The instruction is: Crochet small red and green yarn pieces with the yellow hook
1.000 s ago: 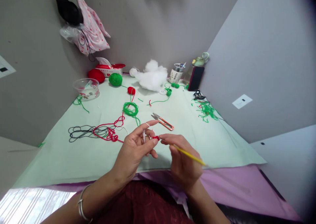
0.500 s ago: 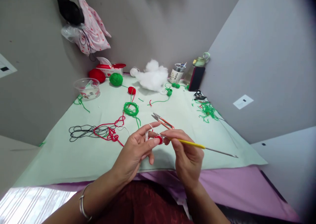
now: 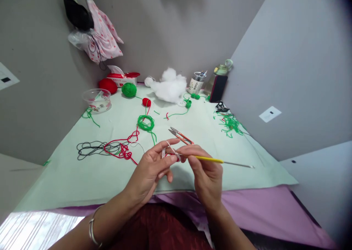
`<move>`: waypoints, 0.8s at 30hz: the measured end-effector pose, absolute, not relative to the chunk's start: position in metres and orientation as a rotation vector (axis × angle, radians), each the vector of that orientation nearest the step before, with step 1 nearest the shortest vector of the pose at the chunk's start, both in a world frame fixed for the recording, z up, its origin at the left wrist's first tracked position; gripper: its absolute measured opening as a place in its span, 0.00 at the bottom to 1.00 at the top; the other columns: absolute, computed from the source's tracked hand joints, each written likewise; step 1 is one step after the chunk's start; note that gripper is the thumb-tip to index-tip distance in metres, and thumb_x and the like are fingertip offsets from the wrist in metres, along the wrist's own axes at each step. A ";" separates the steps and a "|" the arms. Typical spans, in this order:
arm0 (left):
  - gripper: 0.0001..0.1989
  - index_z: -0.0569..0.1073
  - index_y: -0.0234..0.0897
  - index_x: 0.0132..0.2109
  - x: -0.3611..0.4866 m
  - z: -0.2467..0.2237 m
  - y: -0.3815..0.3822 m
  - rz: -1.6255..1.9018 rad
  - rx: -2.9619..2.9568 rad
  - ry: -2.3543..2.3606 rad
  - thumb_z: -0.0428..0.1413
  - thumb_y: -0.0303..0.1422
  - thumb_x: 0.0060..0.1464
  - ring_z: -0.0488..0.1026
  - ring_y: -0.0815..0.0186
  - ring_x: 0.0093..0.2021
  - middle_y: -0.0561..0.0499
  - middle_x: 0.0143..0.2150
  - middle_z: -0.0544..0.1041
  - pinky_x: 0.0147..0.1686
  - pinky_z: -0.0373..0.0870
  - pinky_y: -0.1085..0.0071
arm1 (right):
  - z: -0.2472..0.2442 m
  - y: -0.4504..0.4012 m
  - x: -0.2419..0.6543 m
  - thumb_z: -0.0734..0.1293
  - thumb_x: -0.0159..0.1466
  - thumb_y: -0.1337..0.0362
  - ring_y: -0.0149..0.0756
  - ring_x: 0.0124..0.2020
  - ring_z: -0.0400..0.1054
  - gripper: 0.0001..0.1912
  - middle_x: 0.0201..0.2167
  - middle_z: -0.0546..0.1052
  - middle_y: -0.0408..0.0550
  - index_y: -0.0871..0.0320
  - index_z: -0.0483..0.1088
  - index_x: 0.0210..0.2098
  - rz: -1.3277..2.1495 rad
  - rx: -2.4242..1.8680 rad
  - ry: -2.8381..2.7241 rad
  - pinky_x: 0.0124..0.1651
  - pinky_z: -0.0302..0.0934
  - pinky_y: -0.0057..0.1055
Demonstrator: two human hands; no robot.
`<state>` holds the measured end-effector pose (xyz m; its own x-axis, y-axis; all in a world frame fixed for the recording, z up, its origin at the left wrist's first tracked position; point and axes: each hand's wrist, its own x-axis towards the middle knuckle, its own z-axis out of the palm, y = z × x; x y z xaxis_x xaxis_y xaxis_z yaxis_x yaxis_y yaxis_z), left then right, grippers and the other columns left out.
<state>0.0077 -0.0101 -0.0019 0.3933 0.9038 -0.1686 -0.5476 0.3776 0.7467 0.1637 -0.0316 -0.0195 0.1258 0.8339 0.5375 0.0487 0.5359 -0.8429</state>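
Note:
My left hand (image 3: 155, 163) pinches a small red and white crochet piece (image 3: 178, 157) between thumb and fingers. White yarn (image 3: 171, 145) runs over its raised index finger and down to the piece. My right hand (image 3: 207, 173) grips a crochet hook (image 3: 210, 159) by its yellow handle. One metal end of the hook points right; the other end meets the white yarn at the piece, where fingers partly hide it. Just beyond the hands lie thread snips (image 3: 182, 136) with orange handles, their blades apart.
Left of the hands are tangled red yarn (image 3: 125, 151) and black cord (image 3: 92, 149). Farther back lie a green yarn coil (image 3: 146, 123), a green yarn ball (image 3: 129, 90), white stuffing (image 3: 169, 86) and a plastic tub (image 3: 97, 101). Green scraps (image 3: 231, 123), a phone (image 3: 218, 89) and a pen holder (image 3: 196, 83) are to the right.
My right hand and the hook have shifted slightly left, and the hook's free end has risen a little. The white yarn now slants from the index finger to the hook. My left hand barely moves.

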 end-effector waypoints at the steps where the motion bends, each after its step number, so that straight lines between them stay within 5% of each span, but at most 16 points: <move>1: 0.19 0.84 0.40 0.52 0.008 -0.001 -0.011 1.006 0.677 0.634 0.72 0.30 0.52 0.54 0.82 0.18 0.56 0.34 0.77 0.20 0.68 0.80 | -0.020 -0.031 0.164 0.67 0.74 0.64 0.36 0.37 0.76 0.09 0.38 0.84 0.47 0.51 0.82 0.43 0.703 -0.859 -1.326 0.43 0.73 0.36; 11: 0.28 0.79 0.34 0.60 0.006 0.005 -0.014 0.949 0.614 0.619 0.72 0.30 0.52 0.49 0.79 0.19 0.61 0.25 0.68 0.19 0.65 0.80 | -0.027 -0.030 0.168 0.66 0.75 0.60 0.33 0.33 0.75 0.11 0.36 0.82 0.47 0.54 0.81 0.42 0.900 -0.778 -1.216 0.40 0.71 0.33; 17: 0.23 0.82 0.34 0.57 0.001 0.007 -0.012 0.855 0.541 0.550 0.68 0.27 0.54 0.45 0.81 0.19 0.59 0.29 0.68 0.17 0.59 0.83 | -0.017 -0.024 0.167 0.69 0.73 0.58 0.29 0.26 0.71 0.11 0.31 0.80 0.45 0.55 0.80 0.37 1.029 -0.685 -1.009 0.30 0.69 0.27; 24: 0.21 0.84 0.40 0.53 0.008 0.003 -0.016 0.993 0.740 0.637 0.73 0.32 0.51 0.59 0.78 0.20 0.54 0.36 0.74 0.18 0.65 0.79 | -0.023 -0.031 0.169 0.71 0.71 0.59 0.33 0.31 0.74 0.07 0.34 0.83 0.45 0.52 0.81 0.42 0.939 -0.842 -1.174 0.36 0.71 0.31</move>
<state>0.0079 -0.0160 0.0030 0.4092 0.9018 -0.1386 -0.5021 0.3494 0.7911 0.1686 -0.0314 -0.0233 0.1236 0.9222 0.3664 -0.1553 0.3827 -0.9107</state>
